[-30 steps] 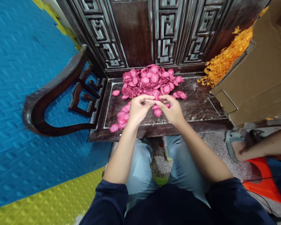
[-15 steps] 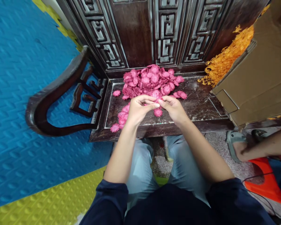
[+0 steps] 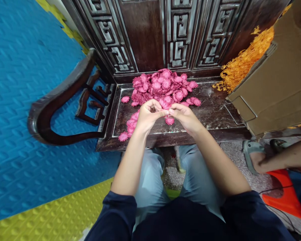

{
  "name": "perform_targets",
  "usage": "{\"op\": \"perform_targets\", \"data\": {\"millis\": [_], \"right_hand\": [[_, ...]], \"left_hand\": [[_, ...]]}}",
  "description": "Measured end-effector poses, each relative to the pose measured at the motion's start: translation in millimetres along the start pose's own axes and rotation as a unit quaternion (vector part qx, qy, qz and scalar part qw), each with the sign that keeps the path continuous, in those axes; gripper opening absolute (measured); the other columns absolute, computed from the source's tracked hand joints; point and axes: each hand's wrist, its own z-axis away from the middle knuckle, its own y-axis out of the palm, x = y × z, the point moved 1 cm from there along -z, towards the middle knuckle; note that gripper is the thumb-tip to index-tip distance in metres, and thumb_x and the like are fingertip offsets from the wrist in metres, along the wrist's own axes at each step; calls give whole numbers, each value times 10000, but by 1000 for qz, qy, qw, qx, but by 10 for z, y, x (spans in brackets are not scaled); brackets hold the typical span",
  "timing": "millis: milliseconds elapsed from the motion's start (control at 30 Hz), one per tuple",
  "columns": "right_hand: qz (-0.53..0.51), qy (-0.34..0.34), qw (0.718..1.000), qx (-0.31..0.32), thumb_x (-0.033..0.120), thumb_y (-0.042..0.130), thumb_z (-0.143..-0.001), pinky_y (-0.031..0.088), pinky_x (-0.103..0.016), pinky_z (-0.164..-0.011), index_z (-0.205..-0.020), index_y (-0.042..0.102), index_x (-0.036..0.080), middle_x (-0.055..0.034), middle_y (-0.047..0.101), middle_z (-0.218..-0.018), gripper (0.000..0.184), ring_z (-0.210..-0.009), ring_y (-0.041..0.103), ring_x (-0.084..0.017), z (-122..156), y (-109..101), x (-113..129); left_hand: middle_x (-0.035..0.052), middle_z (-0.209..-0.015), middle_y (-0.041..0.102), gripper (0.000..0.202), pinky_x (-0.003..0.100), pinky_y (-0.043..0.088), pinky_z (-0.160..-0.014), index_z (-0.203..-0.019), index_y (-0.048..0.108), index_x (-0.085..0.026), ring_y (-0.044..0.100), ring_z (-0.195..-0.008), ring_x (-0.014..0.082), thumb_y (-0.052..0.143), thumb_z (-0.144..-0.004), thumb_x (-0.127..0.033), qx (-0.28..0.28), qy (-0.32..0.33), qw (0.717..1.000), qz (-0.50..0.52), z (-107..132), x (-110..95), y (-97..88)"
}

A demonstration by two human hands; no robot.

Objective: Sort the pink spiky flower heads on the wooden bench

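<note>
My left hand and my right hand meet over the front of the dark wooden bench. Both are closed in a pinch on a pink artificial flower head, whose petals show between the fingertips. Fingers cover much of it. Behind them lies a heaped pile of pink flower heads. Just below the fingertips, a single pink flower rests on the bench. More pink flowers lie left of my left hand, partly hidden by it.
Orange plastic sprigs lean by a cardboard box at the right, with a bent wire beside it. A curved armrest bounds the left. Another person's foot in a sandal is at the lower right.
My left fingers have curled and risen slightly, and pink petals now show between the hands. A small red bit seen at the right fingertips earlier is no longer distinct.
</note>
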Motion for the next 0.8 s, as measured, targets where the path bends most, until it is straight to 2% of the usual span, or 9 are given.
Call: {"op": "perform_targets", "data": {"millis": [100, 233, 367, 567, 700, 800], "right_hand": [[-15, 3, 1000, 0, 482, 744, -622, 482, -266, -699, -744, 622, 216, 33, 626, -710, 317, -684, 582, -102, -10, -1, 6], [-27, -10, 999, -33, 475, 789, -548, 471, -248, -678, -690, 616, 215, 48, 607, -675, 343, -661, 557, -90, -21, 7, 8], [-40, -20, 998, -36, 429, 789, -576, 464, -240, -675, -683, 616, 212, 52, 602, -657, 298, -643, 547, -81, -19, 25, 16], [-56, -3, 998, -21, 427, 738, -651, 467, -254, -686, -692, 608, 211, 39, 608, -654, 256, -627, 552, -88, -12, 19, 19], [-64, 1, 996, -60, 390, 723, -670, 463, -255, -689, -696, 596, 209, 32, 600, -653, 223, -632, 561, -94, -25, -25, -14], [-68, 4, 993, -93, 350, 723, -667, 458, -250, -666, -700, 583, 210, 33, 594, -664, 201, -618, 547, -88, -36, -39, -38]], "left_hand": [[-46, -564, 537, 443, 239, 415, -530, -581, 487, -175, 509, -520, 84, 880, -431, -316, 7, 3, 1000, 4, -10, 12, -8], [-56, -537, 554, 478, 205, 409, -516, -553, 464, -162, 519, -507, 71, 890, -393, -310, 22, -7, 1000, 18, -10, 4, -5], [-65, -518, 548, 531, 184, 402, -494, -538, 426, -155, 502, -477, 54, 897, -363, -325, 36, -10, 998, 59, -19, 1, 3], [-91, -503, 401, 555, 162, 336, -470, -539, 390, -156, 381, -457, 20, 893, -395, -341, -28, 21, 991, 130, -61, 19, -24], [-89, -514, 375, 536, 158, 327, -498, -547, 419, -157, 355, -482, 21, 897, -382, -336, -75, 26, 986, 145, -93, 38, -85], [-84, -533, 368, 535, 157, 327, -515, -556, 429, -158, 354, -501, 23, 898, -380, -345, -85, 29, 986, 143, -107, 52, -127]]}}
